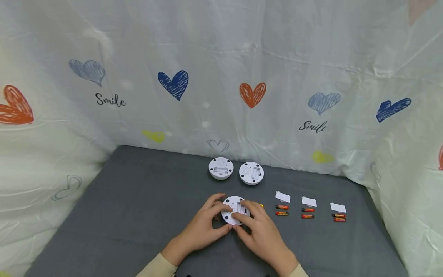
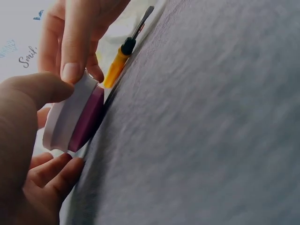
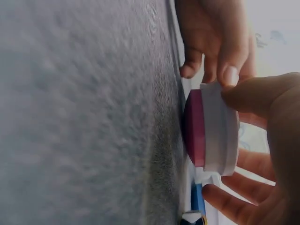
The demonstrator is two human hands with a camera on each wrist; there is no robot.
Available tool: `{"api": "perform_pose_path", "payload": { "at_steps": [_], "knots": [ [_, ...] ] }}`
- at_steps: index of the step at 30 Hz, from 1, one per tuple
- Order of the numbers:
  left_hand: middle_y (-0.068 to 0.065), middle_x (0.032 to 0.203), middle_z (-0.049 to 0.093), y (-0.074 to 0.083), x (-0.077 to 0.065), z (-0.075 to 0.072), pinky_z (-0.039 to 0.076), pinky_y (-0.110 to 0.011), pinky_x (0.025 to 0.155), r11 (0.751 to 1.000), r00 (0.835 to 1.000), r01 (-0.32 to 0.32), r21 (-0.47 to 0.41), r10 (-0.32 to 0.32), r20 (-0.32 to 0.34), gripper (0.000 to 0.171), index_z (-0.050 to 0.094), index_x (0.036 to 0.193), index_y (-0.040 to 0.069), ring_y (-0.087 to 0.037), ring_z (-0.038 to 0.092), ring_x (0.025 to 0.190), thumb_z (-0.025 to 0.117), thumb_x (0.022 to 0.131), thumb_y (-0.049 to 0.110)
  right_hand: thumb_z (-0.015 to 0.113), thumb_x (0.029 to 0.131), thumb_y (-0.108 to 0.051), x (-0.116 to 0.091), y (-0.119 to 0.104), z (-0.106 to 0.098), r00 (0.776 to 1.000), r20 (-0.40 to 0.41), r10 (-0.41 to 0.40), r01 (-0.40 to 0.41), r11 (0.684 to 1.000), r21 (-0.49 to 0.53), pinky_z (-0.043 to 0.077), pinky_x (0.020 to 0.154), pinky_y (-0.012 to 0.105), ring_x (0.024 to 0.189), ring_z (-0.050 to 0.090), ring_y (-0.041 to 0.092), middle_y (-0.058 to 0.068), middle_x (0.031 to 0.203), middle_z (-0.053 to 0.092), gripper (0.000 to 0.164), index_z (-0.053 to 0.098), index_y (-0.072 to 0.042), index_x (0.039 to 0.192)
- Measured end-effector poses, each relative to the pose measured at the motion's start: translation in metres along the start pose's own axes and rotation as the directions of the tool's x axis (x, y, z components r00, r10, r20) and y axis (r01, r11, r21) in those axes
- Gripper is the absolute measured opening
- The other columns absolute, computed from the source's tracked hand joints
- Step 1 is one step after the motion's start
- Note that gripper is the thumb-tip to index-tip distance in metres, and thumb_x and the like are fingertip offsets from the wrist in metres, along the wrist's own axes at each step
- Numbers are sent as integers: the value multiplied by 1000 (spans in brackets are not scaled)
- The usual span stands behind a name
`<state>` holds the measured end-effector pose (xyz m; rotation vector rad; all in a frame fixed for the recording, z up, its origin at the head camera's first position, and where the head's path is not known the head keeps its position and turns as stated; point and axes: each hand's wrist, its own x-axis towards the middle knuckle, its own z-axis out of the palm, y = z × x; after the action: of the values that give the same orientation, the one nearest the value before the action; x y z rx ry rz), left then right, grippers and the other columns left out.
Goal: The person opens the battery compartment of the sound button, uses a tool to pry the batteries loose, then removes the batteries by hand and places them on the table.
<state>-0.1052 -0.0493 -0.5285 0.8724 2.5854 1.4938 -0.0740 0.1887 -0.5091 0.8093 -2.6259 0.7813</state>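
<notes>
Between my two hands a round white device [image 1: 229, 218] lies upside down, its battery compartment facing up. Its underside toward the table shows magenta in both wrist views. My left hand [image 1: 204, 227] grips the left side, thumb at the near rim and fingers over the top and far edge. On the other side my right hand [image 1: 262, 232] holds it too, thumb at the near rim, fingertips over the battery compartment. A yellow-handled screwdriver [image 2: 118, 64] lies beyond the device in the left wrist view; in the head view the right hand mostly hides it.
Two similar white devices [image 1: 221, 168] with exposed battery compartments stand upside down at the table's back edge. To the right lie white battery covers [image 1: 309, 201] with several orange-and-black batteries [image 1: 307, 216] below them. A white curtain [image 1: 207, 46] with hearts hangs behind the grey table [image 1: 145, 207].
</notes>
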Motion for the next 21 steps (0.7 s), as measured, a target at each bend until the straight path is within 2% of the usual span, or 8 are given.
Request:
{"api": "perform_pose_path", "payload": {
  "at_steps": [3,8,11,13,15,18,21],
  "knots": [
    [-14,159,49,-2,4,-4,57,-29,80,1000,1000,13,6,-13,-10,40,74,131,21,-12,64,92,89,94,21,89,95,-28,6,-2,3,999,4,42,-42,999,10,56,104,56,134,60,37,14,143,66,28,83,-22,122],
    [-14,155,54,-6,13,-12,59,-26,71,1000,1000,24,1,-24,-18,41,74,135,16,-8,65,78,88,96,17,88,96,-25,22,-1,9,998,-2,67,-67,998,6,57,101,58,135,59,40,17,144,65,29,82,-19,123],
    [-14,156,54,-10,19,-15,59,-28,65,999,998,46,7,-45,-33,41,74,136,15,-9,64,68,87,97,16,87,97,-25,31,2,11,997,1,75,-75,997,0,56,103,57,136,59,39,17,146,65,29,82,-18,125],
    [-12,157,54,-11,22,-15,62,-33,75,997,997,62,35,-60,-54,41,74,136,16,-14,72,84,87,97,16,86,97,-26,37,2,12,996,8,87,-87,996,-4,55,106,58,137,59,38,17,147,64,30,82,-19,126],
    [-10,158,55,-12,24,-15,62,-42,90,995,995,78,60,-74,-71,42,75,135,17,-21,73,108,88,96,17,86,98,-26,41,3,13,995,11,103,-103,995,-6,53,107,60,138,59,38,16,148,64,29,82,-19,126],
    [-10,158,56,-11,28,-15,52,-54,111,993,993,94,71,-88,-82,42,74,137,16,-31,57,143,87,97,19,86,97,-24,45,3,14,991,-1,132,-132,991,-20,52,106,63,139,58,38,16,148,64,28,82,-19,125],
    [-12,157,57,-10,31,-14,49,-57,113,993,990,101,59,-95,-100,42,74,138,14,-34,56,144,86,97,17,86,97,-22,48,3,15,989,-9,145,-146,988,-41,51,108,63,141,56,37,14,149,63,28,82,-19,124]
  ]
}}
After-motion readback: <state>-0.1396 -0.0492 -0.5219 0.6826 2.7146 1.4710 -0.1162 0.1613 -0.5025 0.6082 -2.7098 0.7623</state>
